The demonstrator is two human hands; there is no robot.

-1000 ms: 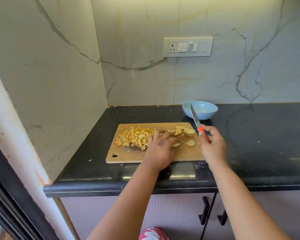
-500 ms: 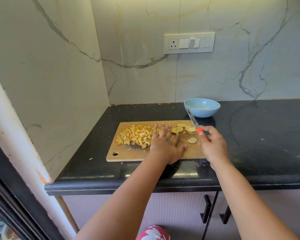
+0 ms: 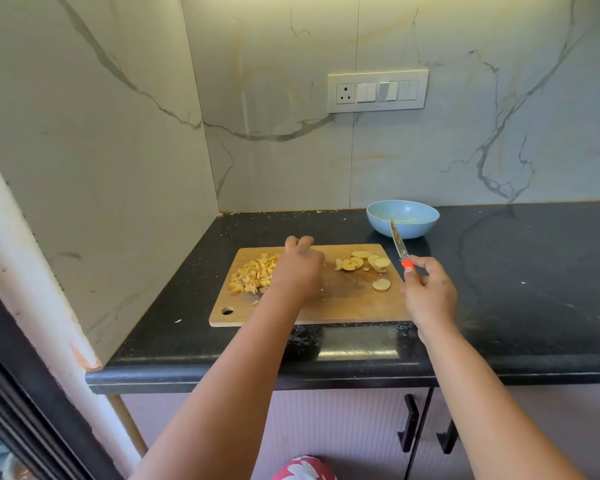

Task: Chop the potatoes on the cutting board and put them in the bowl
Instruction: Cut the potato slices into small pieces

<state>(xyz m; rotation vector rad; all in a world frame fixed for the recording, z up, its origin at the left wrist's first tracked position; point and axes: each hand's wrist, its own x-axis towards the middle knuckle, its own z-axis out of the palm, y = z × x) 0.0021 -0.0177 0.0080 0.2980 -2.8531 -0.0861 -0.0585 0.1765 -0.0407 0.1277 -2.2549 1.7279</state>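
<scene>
Reaching farther across the wooden cutting board (image 3: 343, 306) than half a second ago, the left hand (image 3: 300, 271) now rests beside the heap of diced potato (image 3: 252, 276), fingers curled at the far edge; whether it grips anything cannot be told. The right hand (image 3: 428, 296) grasps the orange-handled knife (image 3: 399, 244), blade raised toward the round pale-blue bowl (image 3: 403, 218). Round potato slices (image 3: 364, 263) lie on the board's right half. A black speckled surface (image 3: 516, 271) carries everything. No writing is legible.
</scene>
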